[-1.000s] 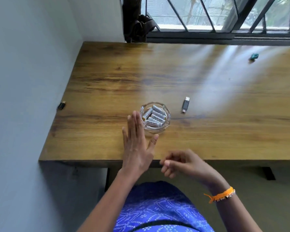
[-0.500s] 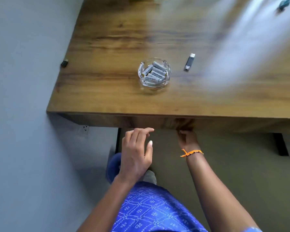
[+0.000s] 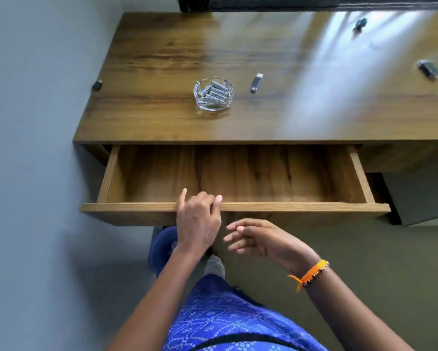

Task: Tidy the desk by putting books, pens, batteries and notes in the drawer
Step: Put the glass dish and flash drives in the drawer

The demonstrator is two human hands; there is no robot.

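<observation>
The wooden drawer [image 3: 288, 207] under the desk stands pulled out, and its inside is bare. A glass dish [image 3: 213, 105] holding several grey batteries [image 3: 214, 93] sits on the desk top just behind it. My left hand [image 3: 197, 221] hovers at the drawer's front edge, fingers loosely curled and holding nothing. My right hand [image 3: 258, 239], with an orange band at the wrist, floats just in front of the drawer face, fingers apart and empty.
A grey USB stick [image 3: 256, 83] lies right of the dish. A small dark item [image 3: 97, 85] rests at the desk's left edge, a teal item [image 3: 359, 22] and a dark blurred item [image 3: 428, 69] at the far right. A wall runs along the left.
The drawer has been pulled out from under the desk. My right hand has left its underside and drawn back; my left hand has risen to the drawer's front edge.
</observation>
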